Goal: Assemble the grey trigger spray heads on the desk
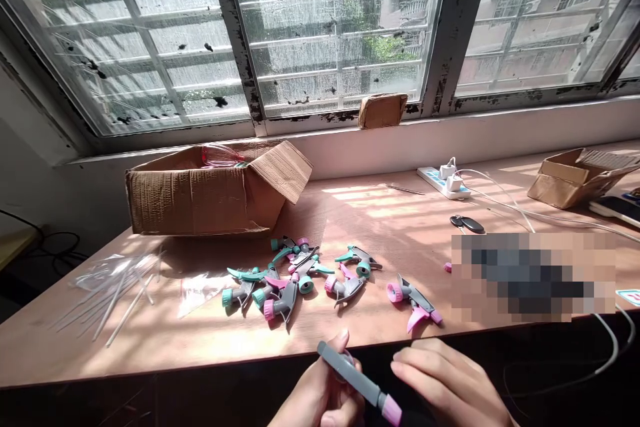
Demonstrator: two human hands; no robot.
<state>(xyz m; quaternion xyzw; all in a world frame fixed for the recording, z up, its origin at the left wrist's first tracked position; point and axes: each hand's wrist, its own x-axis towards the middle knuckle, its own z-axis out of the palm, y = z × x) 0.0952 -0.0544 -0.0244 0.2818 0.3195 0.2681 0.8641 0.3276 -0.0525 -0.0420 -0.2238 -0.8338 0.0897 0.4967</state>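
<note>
A grey trigger spray head point(353, 373) with a pink nozzle is gripped in my left hand point(320, 390), in front of the table edge. Its nozzle points down to the right. My right hand point(447, 373) is just right of it, fingers stretched out and loosely bent, touching nothing that I can see. Closest on the table lies a grey and pink spray head point(414, 300). Left of that, a grey and pink spray head point(345, 285) lies beside a grey and teal one point(360, 259). Several more form a pile point(283, 280) of teal and pink pieces.
An open cardboard box point(190, 200) stands back left. Thin white tubes point(117, 307) and a clear plastic bag point(200, 293) lie in front of it. At right are a power strip point(445, 181), black keys point(467, 223), a small box point(565, 180) and a blurred patch.
</note>
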